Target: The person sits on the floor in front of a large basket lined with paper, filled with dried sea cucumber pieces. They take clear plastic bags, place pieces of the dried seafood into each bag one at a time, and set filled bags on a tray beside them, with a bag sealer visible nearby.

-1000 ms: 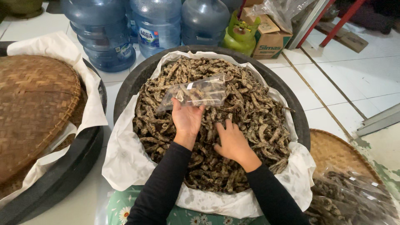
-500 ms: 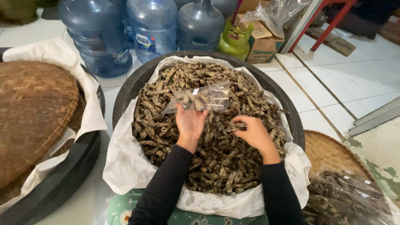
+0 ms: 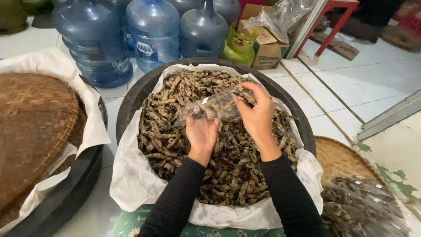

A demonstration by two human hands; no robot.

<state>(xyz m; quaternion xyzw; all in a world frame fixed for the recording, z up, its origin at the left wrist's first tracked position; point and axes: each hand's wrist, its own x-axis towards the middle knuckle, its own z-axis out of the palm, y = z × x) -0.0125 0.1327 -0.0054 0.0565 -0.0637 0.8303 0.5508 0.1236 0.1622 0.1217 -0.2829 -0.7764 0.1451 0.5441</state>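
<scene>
A big black basin [image 3: 131,94] lined with white paper [image 3: 131,184] holds a heap of brown dried snack pieces [image 3: 175,118]. My left hand [image 3: 201,134] holds a small clear plastic bag [image 3: 210,107] from below, partly filled with the pieces. My right hand [image 3: 256,112] is at the bag's open right end, fingers pinched on a few pieces there. Both arms wear black sleeves.
Left, a second black basin [image 3: 70,197] is covered by a woven bamboo tray [image 3: 30,123]. Several blue water jugs [image 3: 153,33], a green gas cylinder [image 3: 239,46] and a cardboard box [image 3: 267,41] stand behind. Right front, a woven tray [image 3: 340,156] carries filled clear bags [image 3: 364,206].
My right hand rose from the heap with pieces and came up to the bag's open end. The left hand kept holding the bag, now lower and nearer.
</scene>
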